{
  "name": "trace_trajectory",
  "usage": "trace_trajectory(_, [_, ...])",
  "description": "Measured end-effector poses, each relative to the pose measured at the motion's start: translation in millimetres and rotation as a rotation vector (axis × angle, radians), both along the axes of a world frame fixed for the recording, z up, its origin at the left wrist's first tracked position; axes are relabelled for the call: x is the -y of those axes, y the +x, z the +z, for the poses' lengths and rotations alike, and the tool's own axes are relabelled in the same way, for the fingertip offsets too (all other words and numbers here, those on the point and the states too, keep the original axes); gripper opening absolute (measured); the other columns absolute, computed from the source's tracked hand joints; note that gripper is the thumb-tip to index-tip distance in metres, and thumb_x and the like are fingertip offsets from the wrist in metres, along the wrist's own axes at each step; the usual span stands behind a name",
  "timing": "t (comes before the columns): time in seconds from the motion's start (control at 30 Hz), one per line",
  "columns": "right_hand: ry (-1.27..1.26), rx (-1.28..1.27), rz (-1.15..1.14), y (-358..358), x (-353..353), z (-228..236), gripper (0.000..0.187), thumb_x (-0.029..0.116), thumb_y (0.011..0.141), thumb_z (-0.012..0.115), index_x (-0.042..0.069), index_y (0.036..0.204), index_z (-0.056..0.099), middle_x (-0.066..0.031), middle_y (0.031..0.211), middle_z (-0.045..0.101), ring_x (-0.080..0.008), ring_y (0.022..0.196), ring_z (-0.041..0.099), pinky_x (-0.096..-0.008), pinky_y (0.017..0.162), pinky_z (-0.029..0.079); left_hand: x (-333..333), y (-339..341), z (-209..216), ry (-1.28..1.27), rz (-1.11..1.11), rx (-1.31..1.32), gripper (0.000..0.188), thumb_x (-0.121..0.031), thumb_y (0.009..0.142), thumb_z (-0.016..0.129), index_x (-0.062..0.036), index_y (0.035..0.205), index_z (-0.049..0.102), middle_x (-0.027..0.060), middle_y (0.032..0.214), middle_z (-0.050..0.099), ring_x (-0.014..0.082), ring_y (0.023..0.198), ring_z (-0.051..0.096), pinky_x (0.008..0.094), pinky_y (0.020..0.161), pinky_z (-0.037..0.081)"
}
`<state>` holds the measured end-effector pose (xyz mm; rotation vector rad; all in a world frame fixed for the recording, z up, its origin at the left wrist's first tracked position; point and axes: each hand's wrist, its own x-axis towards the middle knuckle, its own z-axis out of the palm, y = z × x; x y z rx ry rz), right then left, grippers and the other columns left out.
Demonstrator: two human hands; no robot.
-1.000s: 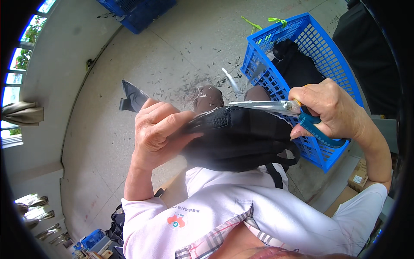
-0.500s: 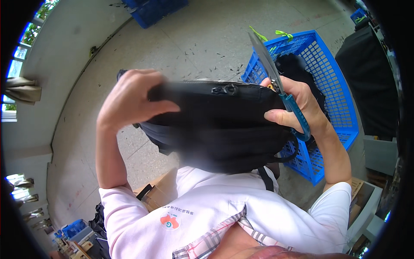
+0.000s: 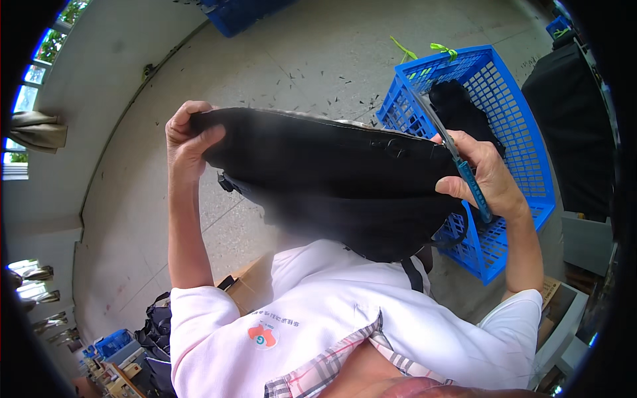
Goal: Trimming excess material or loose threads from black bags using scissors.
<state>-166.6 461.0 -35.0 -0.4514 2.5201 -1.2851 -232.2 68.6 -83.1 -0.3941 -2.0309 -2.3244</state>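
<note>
A black fabric bag [image 3: 318,172] is stretched between my two hands in front of my chest, its long upper edge sloping down to the right. A zipper pull shows faintly near the right part of that edge. My left hand [image 3: 189,139] pinches the bag's upper left corner, thumb on the near side. At the upper right corner my right hand [image 3: 488,169] grips the bag's edge. The same hand also holds scissors [image 3: 470,179] with teal handles, blades pointing up and away. Part of the bag's middle is blurred.
A blue plastic basket [image 3: 529,132] with black fabric pieces [image 3: 461,109] in it stands to the right. Small dark scraps lie on the floor [image 3: 265,73]. A blue bin [image 3: 242,16] is at the far side; a cardboard box [image 3: 249,285] is by my left side.
My left hand has moved outward to the bag's corner, and the bag now looks stretched wider and flatter. The scissors have turned in my right hand, which has shifted slightly right.
</note>
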Motion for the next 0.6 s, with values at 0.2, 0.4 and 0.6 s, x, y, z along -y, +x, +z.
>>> trace_trajectory(0.2, [0.328,-0.226,0.150,-11,-9,22,0.085,0.073,0.054,0.061,0.003,0.101,0.053,-0.0080,0.080,0.049,-0.0208,0.070,0.052,-0.0298,0.062,0.044,-4,5,-5,0.052,-0.031,-0.198,0.027,0.006,0.064,0.071,-0.0026,0.086,0.058,0.0061,0.082,0.060,0.0156,0.079,0.057,0.0262,0.073,0.046])
trace_trajectory(0.4, [0.596,-0.425,0.405,-38,-5,34,0.086,0.073,0.053,0.061,0.002,0.100,0.056,-0.0114,0.082,0.053,-0.0245,0.077,0.055,-0.0344,0.068,0.046,-9,16,-2,0.085,-0.022,-0.279,0.029,0.007,0.065,0.070,-0.0032,0.089,0.058,0.0064,0.083,0.060,0.0169,0.079,0.056,0.0271,0.073,0.046])
trace_trajectory(0.6, [0.570,-0.390,0.509,-51,9,38,0.072,0.067,0.061,0.061,0.003,0.094,0.057,-0.0103,0.072,0.055,-0.0238,0.071,0.057,-0.0334,0.065,0.046,-7,31,-8,0.077,0.056,-0.331,0.030,0.007,0.065,0.069,-0.0043,0.091,0.058,0.0075,0.083,0.060,0.0171,0.079,0.056,0.0269,0.072,0.045])
